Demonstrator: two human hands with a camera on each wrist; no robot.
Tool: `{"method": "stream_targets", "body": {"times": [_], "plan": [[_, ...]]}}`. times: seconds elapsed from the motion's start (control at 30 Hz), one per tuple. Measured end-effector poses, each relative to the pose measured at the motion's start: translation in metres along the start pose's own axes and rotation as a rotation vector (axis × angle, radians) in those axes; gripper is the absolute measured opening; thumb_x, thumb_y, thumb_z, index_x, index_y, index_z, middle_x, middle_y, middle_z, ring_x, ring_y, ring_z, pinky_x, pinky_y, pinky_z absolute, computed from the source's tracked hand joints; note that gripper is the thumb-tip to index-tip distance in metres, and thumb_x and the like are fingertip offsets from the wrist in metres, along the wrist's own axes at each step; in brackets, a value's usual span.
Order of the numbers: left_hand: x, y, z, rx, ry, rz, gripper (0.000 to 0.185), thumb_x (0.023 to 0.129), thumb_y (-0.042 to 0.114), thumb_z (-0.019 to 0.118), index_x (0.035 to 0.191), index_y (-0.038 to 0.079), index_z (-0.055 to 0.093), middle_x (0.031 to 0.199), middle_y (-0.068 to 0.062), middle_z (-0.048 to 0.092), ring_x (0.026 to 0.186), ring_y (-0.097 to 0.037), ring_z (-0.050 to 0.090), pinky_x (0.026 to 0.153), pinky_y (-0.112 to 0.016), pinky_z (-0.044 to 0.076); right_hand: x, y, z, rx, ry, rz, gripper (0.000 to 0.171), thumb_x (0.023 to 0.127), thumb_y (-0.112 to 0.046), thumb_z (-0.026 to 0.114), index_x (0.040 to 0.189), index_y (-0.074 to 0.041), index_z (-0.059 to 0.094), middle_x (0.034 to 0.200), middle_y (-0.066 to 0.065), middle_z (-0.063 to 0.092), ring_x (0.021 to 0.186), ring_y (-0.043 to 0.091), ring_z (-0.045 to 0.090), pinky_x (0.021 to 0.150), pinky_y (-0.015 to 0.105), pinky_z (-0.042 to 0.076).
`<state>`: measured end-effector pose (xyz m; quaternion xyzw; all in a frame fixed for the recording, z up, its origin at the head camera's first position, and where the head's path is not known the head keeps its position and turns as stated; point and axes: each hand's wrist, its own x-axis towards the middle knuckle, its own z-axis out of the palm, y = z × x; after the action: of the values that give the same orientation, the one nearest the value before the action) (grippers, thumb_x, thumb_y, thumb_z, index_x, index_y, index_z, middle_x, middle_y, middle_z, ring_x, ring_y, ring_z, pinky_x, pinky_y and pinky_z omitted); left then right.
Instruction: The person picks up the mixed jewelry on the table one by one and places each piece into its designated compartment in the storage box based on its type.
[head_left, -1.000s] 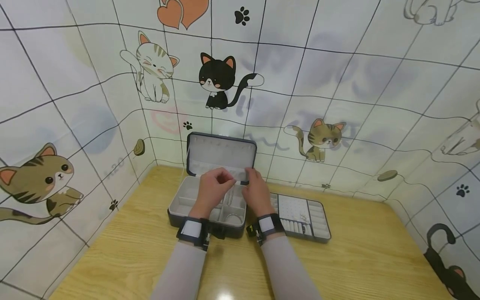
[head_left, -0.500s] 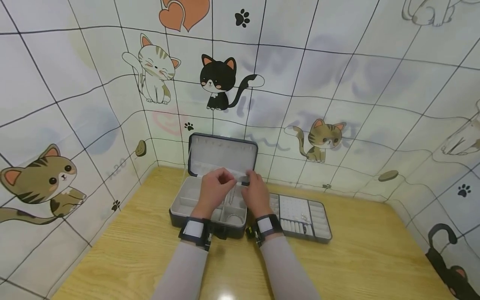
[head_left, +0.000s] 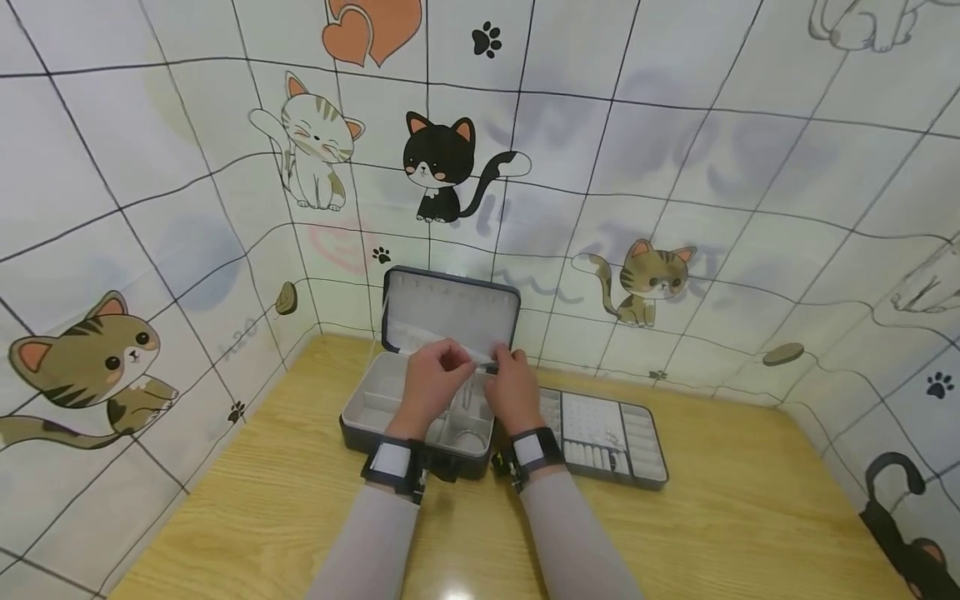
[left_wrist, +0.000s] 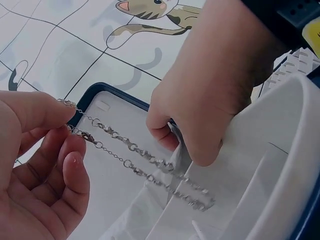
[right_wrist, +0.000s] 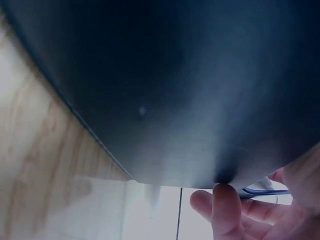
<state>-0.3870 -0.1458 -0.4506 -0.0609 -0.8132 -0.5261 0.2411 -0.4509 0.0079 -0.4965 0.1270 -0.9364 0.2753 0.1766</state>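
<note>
Between thumb and forefinger, my left hand [head_left: 431,385] pinches the ends of a silver chain bracelet [left_wrist: 132,147], which hangs in a loop. This is above the open jewelry box [head_left: 358,435], near the foot of its raised lid [head_left: 453,307]. My right hand [head_left: 514,393] is at the lid's lower right corner. In the left wrist view its curled fingers grip a grey fabric flap [left_wrist: 181,147] by the lid. The right wrist view shows mostly the box's dark outer side [right_wrist: 165,100], with that hand's fingertips [right_wrist: 226,206] at its edge.
A jewelry tray [head_left: 651,482] with ring rolls and an earring pad [head_left: 591,417] lies right of the box on the wooden table [head_left: 720,517]. A round bangle-like piece [head_left: 470,442] sits in the box's front right compartment. Cat-printed walls [head_left: 675,150] stand close behind and left.
The head view has shifted slightly. Both hands stay nearly in place, the left still pinching the bracelet and the right still at the lid's corner.
</note>
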Motion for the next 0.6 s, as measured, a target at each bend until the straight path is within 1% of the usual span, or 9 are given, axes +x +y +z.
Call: {"method": "stream_targets", "body": {"times": [0.13, 0.27, 0.43, 0.5, 0.6], "plan": [[-0.001, 0.004, 0.001, -0.002, 0.018, -0.024, 0.007, 0.092, 0.015, 0.079, 0.087, 0.015, 0.074, 0.085, -0.003, 0.071, 0.080, -0.019, 0.062, 0.074, -0.034, 0.052, 0.000, 0.002, 0.002, 0.008, 0.002, 0.007, 0.042, 0.083, -0.007, 0.072, 0.124, -0.010, 0.064, 0.111, 0.018, 0.060, 0.083, 0.033, 0.061, 0.071, 0.047, 0.054], [0.002, 0.014, 0.006, 0.003, 0.063, -0.052, 0.007, 0.092, 0.018, 0.079, 0.088, 0.014, 0.074, 0.085, -0.004, 0.071, 0.080, -0.019, 0.062, 0.073, -0.032, 0.051, 0.001, 0.003, 0.000, 0.027, 0.040, 0.000, 0.037, 0.082, -0.006, 0.072, 0.119, -0.010, 0.065, 0.108, 0.018, 0.062, 0.081, 0.034, 0.062, 0.070, 0.048, 0.053], [0.008, 0.020, 0.013, 0.019, 0.133, -0.088, 0.008, 0.092, 0.016, 0.079, 0.087, 0.014, 0.073, 0.084, -0.004, 0.070, 0.080, -0.020, 0.061, 0.074, -0.034, 0.049, 0.000, 0.002, 0.000, 0.042, 0.065, -0.009, 0.034, 0.082, -0.004, 0.071, 0.115, -0.009, 0.065, 0.104, 0.018, 0.064, 0.080, 0.036, 0.062, 0.069, 0.048, 0.052], [0.011, 0.022, 0.014, 0.027, 0.143, -0.105, 0.008, 0.093, 0.015, 0.078, 0.087, 0.014, 0.072, 0.084, -0.004, 0.069, 0.081, -0.020, 0.061, 0.074, -0.034, 0.049, 0.000, 0.002, 0.001, 0.044, 0.065, -0.008, 0.034, 0.081, -0.004, 0.071, 0.114, -0.009, 0.065, 0.104, 0.018, 0.064, 0.080, 0.035, 0.061, 0.069, 0.048, 0.052], [0.018, 0.026, 0.014, 0.049, 0.158, -0.105, 0.007, 0.094, 0.015, 0.077, 0.088, 0.014, 0.072, 0.085, -0.005, 0.071, 0.082, -0.022, 0.062, 0.074, -0.035, 0.049, -0.001, 0.002, 0.002, 0.047, 0.070, -0.013, 0.035, 0.081, -0.004, 0.072, 0.114, -0.009, 0.065, 0.103, 0.018, 0.064, 0.081, 0.035, 0.062, 0.070, 0.048, 0.052]]}}
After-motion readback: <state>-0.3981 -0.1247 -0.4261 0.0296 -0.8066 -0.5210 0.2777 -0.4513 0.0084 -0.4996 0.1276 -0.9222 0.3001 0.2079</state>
